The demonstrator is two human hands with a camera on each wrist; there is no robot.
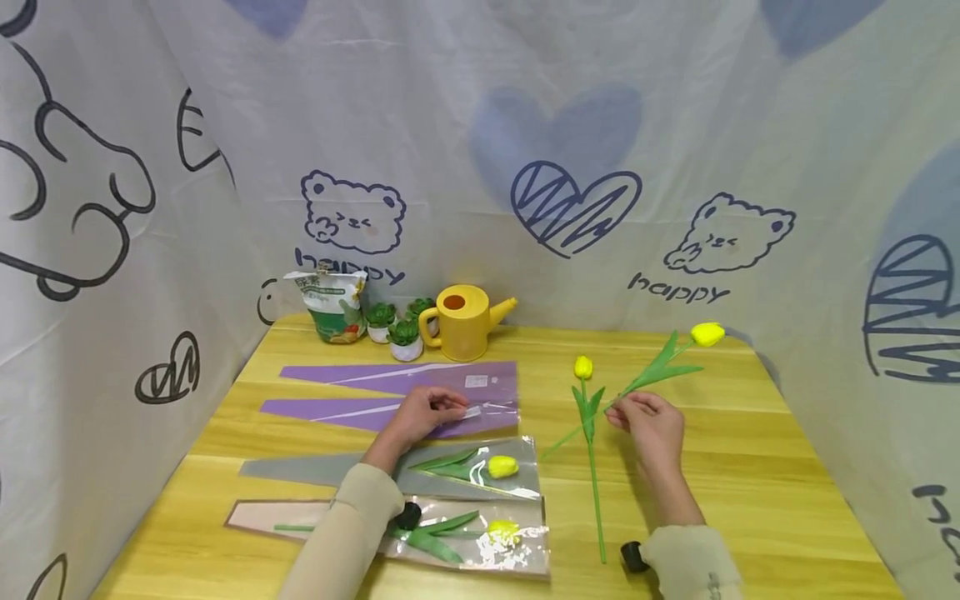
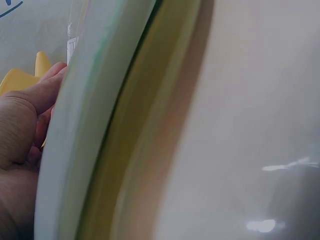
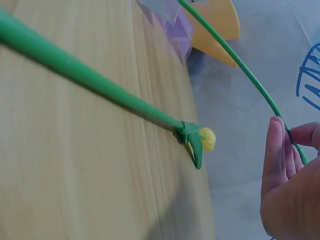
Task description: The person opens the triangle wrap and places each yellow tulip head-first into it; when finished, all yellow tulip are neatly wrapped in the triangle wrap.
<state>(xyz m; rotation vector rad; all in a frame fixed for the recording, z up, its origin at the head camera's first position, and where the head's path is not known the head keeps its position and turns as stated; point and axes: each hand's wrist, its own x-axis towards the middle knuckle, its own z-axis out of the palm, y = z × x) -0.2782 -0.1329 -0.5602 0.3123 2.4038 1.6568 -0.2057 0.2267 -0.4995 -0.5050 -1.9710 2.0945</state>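
My right hand [image 1: 651, 425] pinches the green stem of a yellow tulip [image 1: 707, 334], whose bloom points up and right while its lower stem slants down-left. A second tulip [image 1: 583, 367] lies on the table beside it, stem toward me. At the open end of the nearer purple flower sleeve [image 1: 442, 429], the thumb and fingers of my left hand [image 1: 426, 414] pinch its clear film. Another purple sleeve [image 1: 390, 377] lies just behind. Closer to me, a grey sleeve [image 1: 300, 467] and a pink sleeve [image 1: 262, 515] each contain a yellow tulip, partly covered by my left forearm.
Along the back of the wooden table [image 1: 757, 467] stand a yellow watering can [image 1: 465, 329], several small potted succulents [image 1: 406, 337] and a green-and-white bag [image 1: 335, 308]. A printed white cloth [image 1: 442, 125] hangs behind the table and at its sides.
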